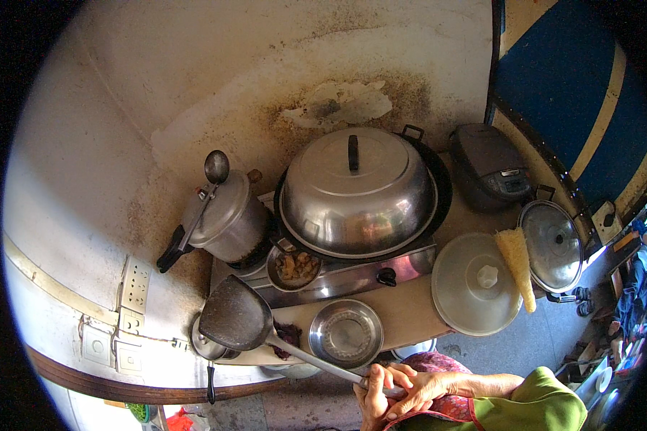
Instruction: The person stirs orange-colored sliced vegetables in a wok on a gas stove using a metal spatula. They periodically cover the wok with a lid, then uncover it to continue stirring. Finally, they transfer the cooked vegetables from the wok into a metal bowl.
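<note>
A long-handled metal wok spatula [236,315] reaches leftward over the counter's front, its handle end at my two hands. My left hand [374,396] is closed around that handle. Against it lies my right hand [426,389], its fingers on the handle end and partly over the left; its exact hold is hard to tell. Just behind the handle stands an empty steel bowl [345,334]. A small pan [294,268] with brown food pieces sits farther back, in front of a wok with a large domed steel lid [358,188] on the gas stove [350,277].
At the left, a pressure cooker [224,215] has a ladle [217,168] across its lid. A rice cooker [490,167] stands back right. A pale round lid [477,285], a dried loofah [517,266] and a lidded pot [551,245] are at the right. Sockets [135,283] line the left wall.
</note>
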The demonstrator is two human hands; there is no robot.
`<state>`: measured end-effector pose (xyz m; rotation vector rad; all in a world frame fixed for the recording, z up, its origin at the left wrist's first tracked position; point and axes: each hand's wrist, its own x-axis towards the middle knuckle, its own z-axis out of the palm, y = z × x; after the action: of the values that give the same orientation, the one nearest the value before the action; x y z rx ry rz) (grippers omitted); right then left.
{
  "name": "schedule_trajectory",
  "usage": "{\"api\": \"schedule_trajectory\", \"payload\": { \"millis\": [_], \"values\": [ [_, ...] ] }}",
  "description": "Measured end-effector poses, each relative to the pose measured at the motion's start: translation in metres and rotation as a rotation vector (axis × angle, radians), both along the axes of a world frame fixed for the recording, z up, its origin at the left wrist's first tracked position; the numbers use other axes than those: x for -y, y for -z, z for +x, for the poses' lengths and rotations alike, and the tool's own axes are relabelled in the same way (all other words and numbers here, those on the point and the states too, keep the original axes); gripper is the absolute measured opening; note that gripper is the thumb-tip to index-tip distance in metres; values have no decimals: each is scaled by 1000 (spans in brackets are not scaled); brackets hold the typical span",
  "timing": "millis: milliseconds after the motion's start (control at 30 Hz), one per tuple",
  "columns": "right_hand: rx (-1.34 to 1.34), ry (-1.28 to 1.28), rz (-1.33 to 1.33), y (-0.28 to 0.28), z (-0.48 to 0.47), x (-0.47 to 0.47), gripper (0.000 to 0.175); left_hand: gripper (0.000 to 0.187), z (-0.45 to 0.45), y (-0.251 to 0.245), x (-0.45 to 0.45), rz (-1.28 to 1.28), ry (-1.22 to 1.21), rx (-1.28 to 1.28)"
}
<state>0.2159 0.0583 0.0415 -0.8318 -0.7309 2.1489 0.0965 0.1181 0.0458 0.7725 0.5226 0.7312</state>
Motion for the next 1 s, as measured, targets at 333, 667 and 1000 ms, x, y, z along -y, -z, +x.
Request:
{"api": "schedule_trajectory", "payload": {
  "millis": [333,667,1000],
  "values": [
    [-13,-10,-12,-1,-1,-1,19,41,-2,1,0,39,-8,-47],
    [-26,-21,-20,0,-1,-1,18,40,0,-1,3,-52,-41,1],
    [-38,-37,-38,0,1,-1,18,40,-1,3,2,-59,-45,-5]
  ]
}}
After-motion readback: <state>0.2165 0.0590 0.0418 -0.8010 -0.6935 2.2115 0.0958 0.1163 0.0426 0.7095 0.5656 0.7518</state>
